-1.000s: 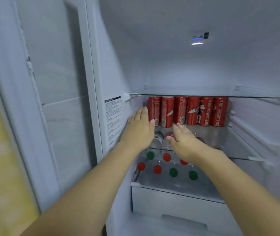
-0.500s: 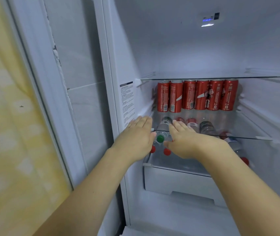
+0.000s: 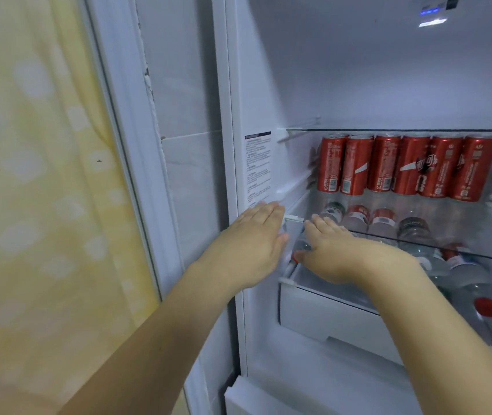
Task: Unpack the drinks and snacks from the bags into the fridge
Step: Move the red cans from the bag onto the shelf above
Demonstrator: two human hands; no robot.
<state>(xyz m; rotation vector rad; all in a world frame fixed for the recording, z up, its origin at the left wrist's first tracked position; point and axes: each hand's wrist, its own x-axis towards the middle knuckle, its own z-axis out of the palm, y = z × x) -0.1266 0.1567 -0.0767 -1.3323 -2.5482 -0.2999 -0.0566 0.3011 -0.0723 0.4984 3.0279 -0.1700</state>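
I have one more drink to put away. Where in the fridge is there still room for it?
The glass shelf above the red cans looks bare where visible. In front of the cans, their own shelf has a bare strip. Below is crowded with lying bottles, and both hands block its left front.

Glass shelf (image 3: pixel 475 232): six red cans (image 3: pixel 406 167) upright in row at back.

Both bare forearms extended forward; left hand (image 3: pixel 249 245) and right hand (image 3: pixel 336 253) side by side, palms down, fingers straight and together, holding nothing.
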